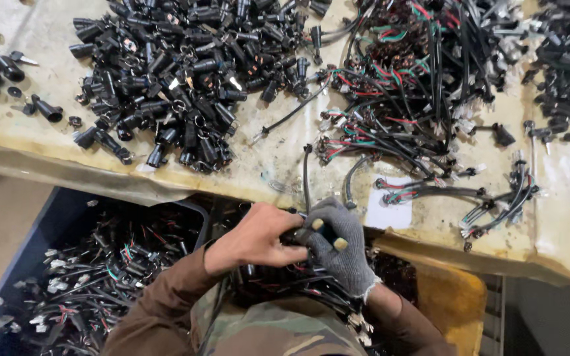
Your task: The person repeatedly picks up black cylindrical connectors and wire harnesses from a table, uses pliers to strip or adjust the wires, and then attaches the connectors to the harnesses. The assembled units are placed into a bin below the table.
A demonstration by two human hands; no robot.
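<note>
My bare left hand (pixel 253 236) and my right hand (pixel 339 245), in a grey knit glove with open fingertips, meet at the table's near edge. Together they grip a small black plug part (pixel 301 235) with a black cable (pixel 306 173) that runs up onto the table. Under my hands a bundle of wired black cables (pixel 298 283) lies on my lap.
A heap of black plug housings (pixel 179 72) covers the worn yellowish table (pixel 278 148) at the left. Tangled cables with red and green wires (pixel 404 86) lie at the right. A dark blue bin (pixel 67 224) with wired cables stands at the lower left, a yellow container (pixel 453 300) at the lower right.
</note>
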